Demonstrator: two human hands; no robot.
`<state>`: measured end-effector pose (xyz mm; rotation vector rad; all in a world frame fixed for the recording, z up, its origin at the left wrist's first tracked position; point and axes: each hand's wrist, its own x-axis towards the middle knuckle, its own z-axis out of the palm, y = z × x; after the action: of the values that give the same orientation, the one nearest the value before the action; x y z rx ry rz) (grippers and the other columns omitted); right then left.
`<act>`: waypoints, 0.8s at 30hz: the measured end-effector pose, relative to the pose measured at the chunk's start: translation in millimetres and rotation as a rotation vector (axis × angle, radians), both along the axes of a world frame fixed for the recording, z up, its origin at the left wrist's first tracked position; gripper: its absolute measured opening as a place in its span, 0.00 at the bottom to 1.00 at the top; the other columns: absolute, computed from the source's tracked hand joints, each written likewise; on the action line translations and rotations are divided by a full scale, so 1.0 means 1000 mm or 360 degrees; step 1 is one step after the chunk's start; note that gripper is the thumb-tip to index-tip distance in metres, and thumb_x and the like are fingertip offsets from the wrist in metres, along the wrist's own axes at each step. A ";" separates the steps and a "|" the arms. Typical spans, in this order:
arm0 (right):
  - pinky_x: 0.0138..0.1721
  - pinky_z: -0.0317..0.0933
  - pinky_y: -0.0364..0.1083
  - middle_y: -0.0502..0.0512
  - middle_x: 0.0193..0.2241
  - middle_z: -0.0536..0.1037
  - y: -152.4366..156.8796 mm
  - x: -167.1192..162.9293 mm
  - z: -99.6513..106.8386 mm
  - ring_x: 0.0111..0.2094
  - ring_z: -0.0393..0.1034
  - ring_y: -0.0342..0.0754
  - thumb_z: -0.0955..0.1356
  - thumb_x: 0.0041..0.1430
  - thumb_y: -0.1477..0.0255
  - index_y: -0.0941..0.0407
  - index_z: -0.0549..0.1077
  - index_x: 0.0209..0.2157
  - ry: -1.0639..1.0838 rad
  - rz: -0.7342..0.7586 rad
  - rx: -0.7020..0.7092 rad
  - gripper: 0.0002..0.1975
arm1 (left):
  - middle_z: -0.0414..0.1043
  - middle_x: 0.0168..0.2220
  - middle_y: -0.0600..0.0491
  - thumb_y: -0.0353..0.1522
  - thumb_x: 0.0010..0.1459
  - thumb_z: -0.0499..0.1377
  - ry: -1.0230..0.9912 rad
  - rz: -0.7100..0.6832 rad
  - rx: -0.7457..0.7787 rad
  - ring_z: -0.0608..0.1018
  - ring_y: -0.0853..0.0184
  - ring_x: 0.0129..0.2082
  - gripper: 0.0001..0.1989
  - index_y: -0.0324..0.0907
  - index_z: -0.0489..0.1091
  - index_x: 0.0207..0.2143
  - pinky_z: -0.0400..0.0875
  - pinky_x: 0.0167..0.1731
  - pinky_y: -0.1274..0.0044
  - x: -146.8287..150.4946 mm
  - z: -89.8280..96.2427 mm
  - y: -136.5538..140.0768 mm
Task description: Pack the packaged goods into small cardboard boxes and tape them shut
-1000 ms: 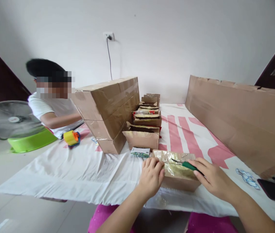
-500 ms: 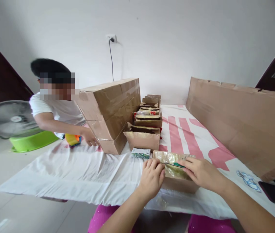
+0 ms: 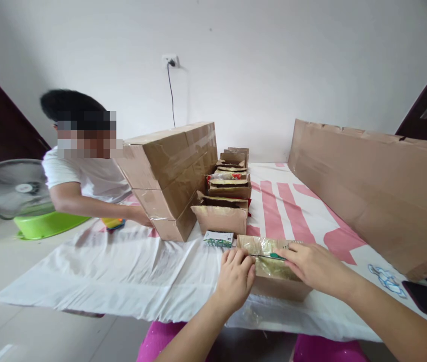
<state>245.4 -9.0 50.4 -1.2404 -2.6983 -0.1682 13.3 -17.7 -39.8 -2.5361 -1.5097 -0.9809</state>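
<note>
Here, right hand (image 3: 308, 265) holds green-handled knife (image 3: 276, 256) at near carton (image 3: 279, 288). Left hand (image 3: 235, 276) touches carton's left end; grip unclear.

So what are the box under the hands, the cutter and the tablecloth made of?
Box: matt brown and flat-sided, likely cardboard; the shiny, see-through tape on it is probably plastic. Cutter: even green handle, seemingly plastic; thin blade, perhaps metal, too small to tell. Tablecloth: matt fabric, judging by its soft creases.
</note>
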 end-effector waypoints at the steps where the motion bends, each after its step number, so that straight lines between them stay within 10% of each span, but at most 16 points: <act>1: 0.28 0.61 0.44 0.51 0.35 0.78 -0.001 0.004 0.001 0.30 0.73 0.47 0.64 0.62 0.77 0.49 0.74 0.50 -0.0017 -0.0020 0.0006 0.17 | 0.70 0.41 0.51 0.30 0.64 0.50 0.0004 -0.0004 0.0000 0.70 0.60 0.43 0.09 0.44 0.70 0.40 0.62 0.48 0.64 0.000 0.000 0.000; 8: 0.27 0.60 0.44 0.52 0.34 0.78 -0.011 0.029 0.011 0.29 0.73 0.47 0.65 0.61 0.76 0.49 0.73 0.51 -0.0147 -0.0053 0.0088 0.18 | 0.70 0.40 0.51 0.29 0.63 0.51 0.0035 0.0007 0.0028 0.70 0.60 0.42 0.08 0.44 0.70 0.38 0.63 0.46 0.64 0.001 0.000 0.001; 24: 0.25 0.55 0.44 0.55 0.30 0.79 0.001 -0.026 0.021 0.28 0.74 0.49 0.63 0.62 0.79 0.54 0.75 0.39 -0.0289 0.0040 -0.0038 0.10 | 0.71 0.41 0.51 0.29 0.64 0.51 0.0055 0.0025 0.0014 0.71 0.60 0.43 0.09 0.45 0.71 0.40 0.63 0.47 0.64 0.002 0.001 -0.002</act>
<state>219.0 -7.5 71.3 -1.2535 -2.8756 -0.2581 15.0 -20.1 -38.6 -2.5182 -1.5105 -0.9346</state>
